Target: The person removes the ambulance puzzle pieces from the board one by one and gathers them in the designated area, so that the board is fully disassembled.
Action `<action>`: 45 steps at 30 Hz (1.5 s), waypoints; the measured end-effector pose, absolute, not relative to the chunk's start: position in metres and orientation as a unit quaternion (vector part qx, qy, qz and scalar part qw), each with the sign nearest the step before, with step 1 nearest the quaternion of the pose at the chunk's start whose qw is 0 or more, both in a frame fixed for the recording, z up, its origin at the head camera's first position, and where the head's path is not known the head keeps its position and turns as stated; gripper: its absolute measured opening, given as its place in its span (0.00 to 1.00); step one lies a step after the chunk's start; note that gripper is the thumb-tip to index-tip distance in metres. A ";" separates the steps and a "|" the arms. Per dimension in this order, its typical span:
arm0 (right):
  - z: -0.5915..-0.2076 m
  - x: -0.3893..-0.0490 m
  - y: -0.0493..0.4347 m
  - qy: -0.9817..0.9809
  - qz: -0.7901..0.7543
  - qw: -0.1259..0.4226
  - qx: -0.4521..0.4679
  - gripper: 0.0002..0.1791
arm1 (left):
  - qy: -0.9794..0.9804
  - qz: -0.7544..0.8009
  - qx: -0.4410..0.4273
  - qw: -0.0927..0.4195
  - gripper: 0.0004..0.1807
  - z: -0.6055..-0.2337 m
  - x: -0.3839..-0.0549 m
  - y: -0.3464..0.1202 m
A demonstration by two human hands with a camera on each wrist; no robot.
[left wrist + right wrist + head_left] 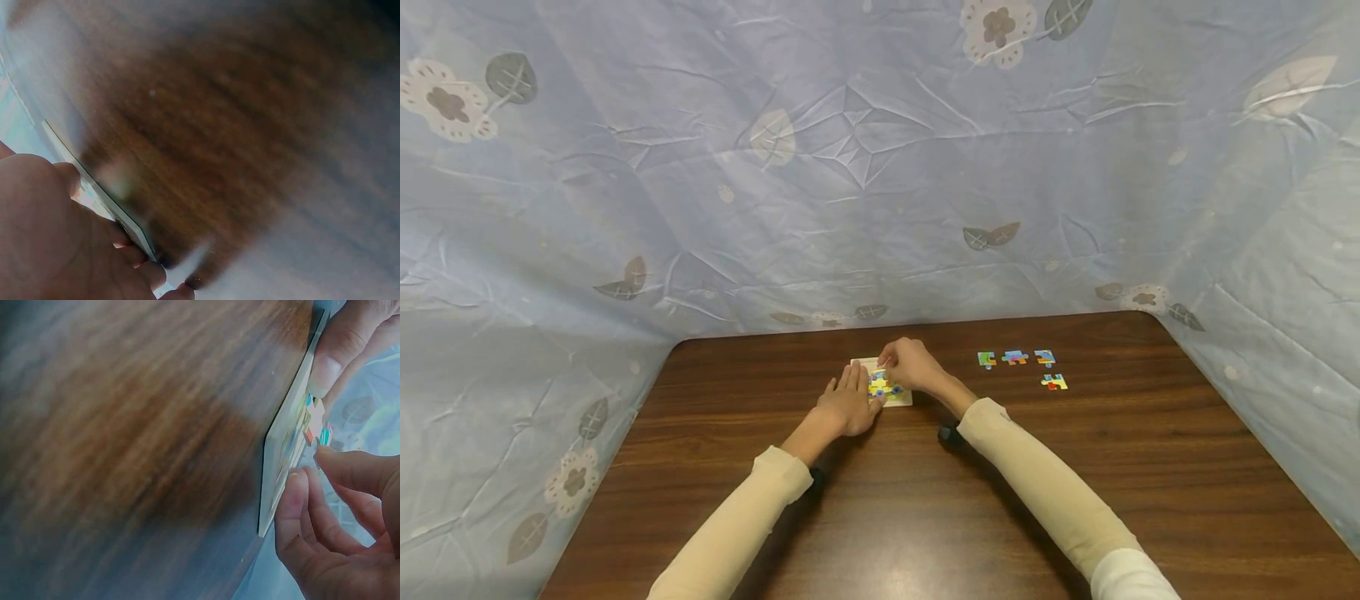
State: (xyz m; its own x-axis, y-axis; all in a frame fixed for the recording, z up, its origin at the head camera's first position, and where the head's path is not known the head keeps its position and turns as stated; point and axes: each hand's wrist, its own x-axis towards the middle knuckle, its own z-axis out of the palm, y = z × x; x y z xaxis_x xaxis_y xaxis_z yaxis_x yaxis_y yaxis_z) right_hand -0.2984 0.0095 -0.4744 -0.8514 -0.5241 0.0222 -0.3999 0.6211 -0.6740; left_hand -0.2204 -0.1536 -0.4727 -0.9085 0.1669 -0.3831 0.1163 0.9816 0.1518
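A small white-bordered puzzle board [901, 402] lies near the table's far edge, with colourful pieces fitted in its middle. My left hand [844, 408] rests on the board's left side, fingers stretched out and thumb along the near edge. Over the board's upper right, my right hand [916, 367] bends its fingers and pinches a small puzzle piece. The right wrist view shows my right hand [350, 512] with fingertips at a raised piece [324, 434] above the board [275, 462]; its fingers partly hide the pieces. My left thumb [331, 369] presses the board's near end.
To the right on the brown wooden table [1000, 500] lie several loose jigsaw pieces: a green one [987, 359], a blue and orange one [1015, 357], a blue one [1044, 357] and a yellow and red one [1055, 382]. Patterned cloth [865, 208] hangs behind and beside the table.
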 end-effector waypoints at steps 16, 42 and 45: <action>-0.463 -0.294 0.025 0.838 -0.495 0.108 -0.200 0.06 | 0.974 0.065 0.069 0.208 0.44 -0.477 -0.222 -0.152; -0.425 -0.287 0.108 0.818 -0.540 0.103 -0.170 0.10 | 0.975 0.064 0.076 0.197 0.44 -0.476 -0.218 -0.153; -0.425 -0.287 0.118 0.819 -0.543 0.096 -0.163 0.10 | 0.976 0.061 0.076 0.193 0.44 -0.477 -0.218 -0.154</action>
